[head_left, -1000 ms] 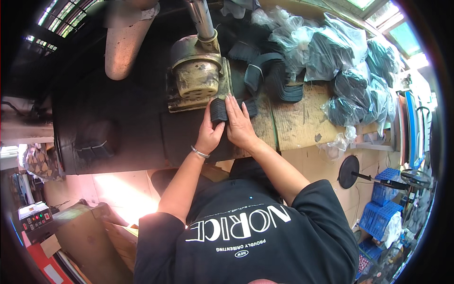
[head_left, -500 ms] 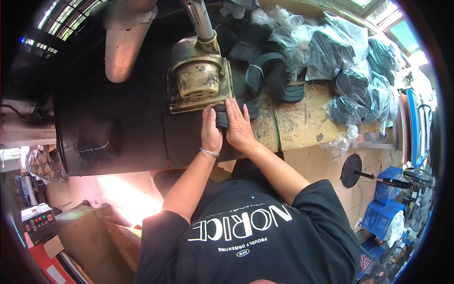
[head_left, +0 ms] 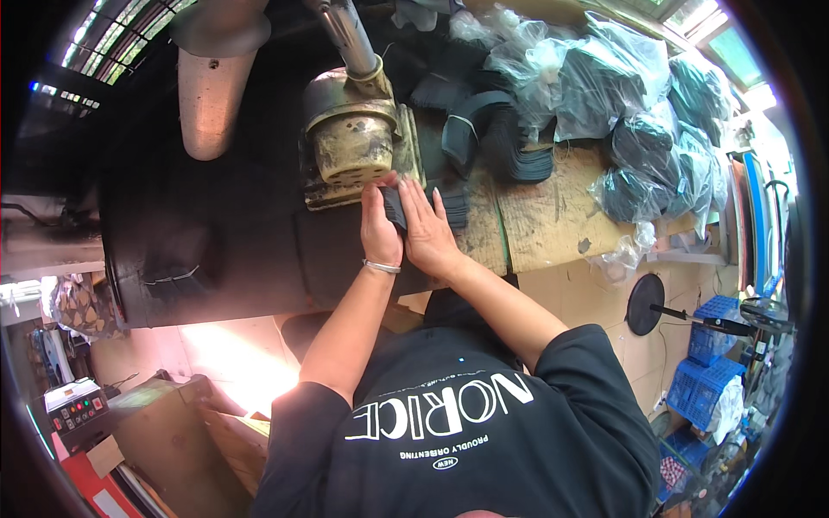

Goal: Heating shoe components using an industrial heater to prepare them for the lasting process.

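Note:
A small stack of dark, thin layered pieces point(head_left: 394, 208) stands between my two palms at the front edge of a worn cream-coloured machine point(head_left: 352, 148). My left hand point(head_left: 380, 231) presses on its left side, with the thumb and fingers partly curled round it. Flat against the right side lies my right hand point(head_left: 431, 237), fingers straight and pointing at the machine, thumb side hidden. Just right of it, another stack of dark layered pieces point(head_left: 456, 210) lies on the table. The material of the pieces cannot be made out.
Curved stacks of dark pieces point(head_left: 521, 157) and clear plastic bags of dark goods point(head_left: 604, 91) fill the back right of the table point(head_left: 553, 203). A tied dark bundle point(head_left: 179, 274) lies left. A long lamp-like tube point(head_left: 207, 108) hangs overhead. Blue crates point(head_left: 704, 393) stand lower right.
The stack between my hands has tipped, showing more of its dark face and less of its layered edges. My view has shifted slightly, so the machine sits further left.

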`<state>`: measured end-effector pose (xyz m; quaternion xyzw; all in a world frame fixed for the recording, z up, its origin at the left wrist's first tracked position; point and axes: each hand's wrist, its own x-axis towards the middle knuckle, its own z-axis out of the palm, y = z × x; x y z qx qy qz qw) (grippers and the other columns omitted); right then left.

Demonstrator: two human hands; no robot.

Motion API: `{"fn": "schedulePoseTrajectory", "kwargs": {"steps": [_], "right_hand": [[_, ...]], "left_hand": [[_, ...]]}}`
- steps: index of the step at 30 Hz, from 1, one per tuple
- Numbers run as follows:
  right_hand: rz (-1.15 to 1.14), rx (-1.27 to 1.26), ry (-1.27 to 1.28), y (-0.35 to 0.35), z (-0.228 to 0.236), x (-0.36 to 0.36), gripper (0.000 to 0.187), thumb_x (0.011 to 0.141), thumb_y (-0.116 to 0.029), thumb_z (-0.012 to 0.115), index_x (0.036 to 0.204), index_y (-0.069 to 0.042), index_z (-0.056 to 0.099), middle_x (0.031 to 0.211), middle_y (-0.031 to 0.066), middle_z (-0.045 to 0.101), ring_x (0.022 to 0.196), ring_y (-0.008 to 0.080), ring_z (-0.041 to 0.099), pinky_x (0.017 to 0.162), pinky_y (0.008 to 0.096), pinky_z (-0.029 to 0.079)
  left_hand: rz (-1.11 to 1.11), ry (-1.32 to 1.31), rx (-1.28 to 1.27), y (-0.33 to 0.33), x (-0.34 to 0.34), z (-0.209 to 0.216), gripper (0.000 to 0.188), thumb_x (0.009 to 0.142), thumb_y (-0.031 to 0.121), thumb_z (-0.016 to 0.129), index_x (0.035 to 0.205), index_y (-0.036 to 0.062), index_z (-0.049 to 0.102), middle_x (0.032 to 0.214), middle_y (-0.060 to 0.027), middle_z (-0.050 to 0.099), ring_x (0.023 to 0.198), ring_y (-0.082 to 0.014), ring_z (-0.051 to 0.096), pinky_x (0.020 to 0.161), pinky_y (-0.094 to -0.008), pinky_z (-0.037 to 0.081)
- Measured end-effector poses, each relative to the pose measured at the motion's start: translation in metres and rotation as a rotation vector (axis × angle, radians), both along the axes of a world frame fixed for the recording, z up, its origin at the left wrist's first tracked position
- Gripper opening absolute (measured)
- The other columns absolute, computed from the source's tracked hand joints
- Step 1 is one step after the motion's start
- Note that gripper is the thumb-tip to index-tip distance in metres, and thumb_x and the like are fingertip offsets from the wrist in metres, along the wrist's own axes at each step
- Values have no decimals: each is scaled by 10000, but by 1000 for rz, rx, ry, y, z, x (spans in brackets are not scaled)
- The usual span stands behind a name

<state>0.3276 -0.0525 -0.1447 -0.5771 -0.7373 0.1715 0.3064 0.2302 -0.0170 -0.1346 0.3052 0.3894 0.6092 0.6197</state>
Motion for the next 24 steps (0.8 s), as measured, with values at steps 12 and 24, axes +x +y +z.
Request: {"fn": "schedulePoseTrajectory", "kwargs": {"steps": [12, 24], "right_hand": [[-52, -61, 36, 6, 10, 4, 796, 771, 8, 507, 1498, -35, 186, 1545, 196, 226, 1446, 346, 187, 1158, 514, 117], [-38, -12, 64, 9, 12, 10, 766, 768, -45, 535, 1479, -44, 251, 1548, 198, 214, 1419, 355, 256, 1148, 532, 147]], "left_hand": [[-427, 15, 189, -17, -25, 16, 917, 687, 3, 441, 1532, 83, 92, 1571, -105, 166, 1448, -244, 177, 1167, -372, 179], [-474, 438, 187, 7, -55, -5, 605, 802, -55, 679, 1345, 9, 421, 1292, -89, 534, 1159, -173, 536, 1006, -304, 422]]}}
